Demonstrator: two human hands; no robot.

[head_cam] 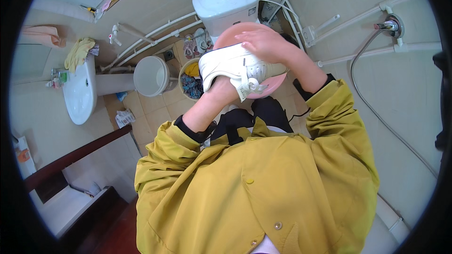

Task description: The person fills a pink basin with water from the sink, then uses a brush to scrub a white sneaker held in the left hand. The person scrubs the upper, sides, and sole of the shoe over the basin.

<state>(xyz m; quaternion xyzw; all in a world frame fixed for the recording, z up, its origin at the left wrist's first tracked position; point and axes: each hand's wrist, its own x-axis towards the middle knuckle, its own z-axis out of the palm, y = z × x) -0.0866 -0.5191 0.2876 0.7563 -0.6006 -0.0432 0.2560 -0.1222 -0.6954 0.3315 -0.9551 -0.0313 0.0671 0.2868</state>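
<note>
A white lace-up sneaker [226, 60] is held over a pink plastic basin [233, 32]. My left hand [226, 86] reaches into its opening, so the fingers are hidden inside. The laces [252, 85] hang loosely on the side facing me. My right hand [263, 45] lies along the far edge of the sneaker near its toe, with its fingers extended to the left. Its palm is turned away, and whether anything sits under it cannot be seen.
Behind the basin stands a white toilet [226, 3]. To the left are a basket of clothes [192, 86], a white bucket [150, 76], and a pedestal washbasin [80, 91]. Slippers [190, 46] lie by the toilet. A shower hose [370, 113] hangs along the right wall.
</note>
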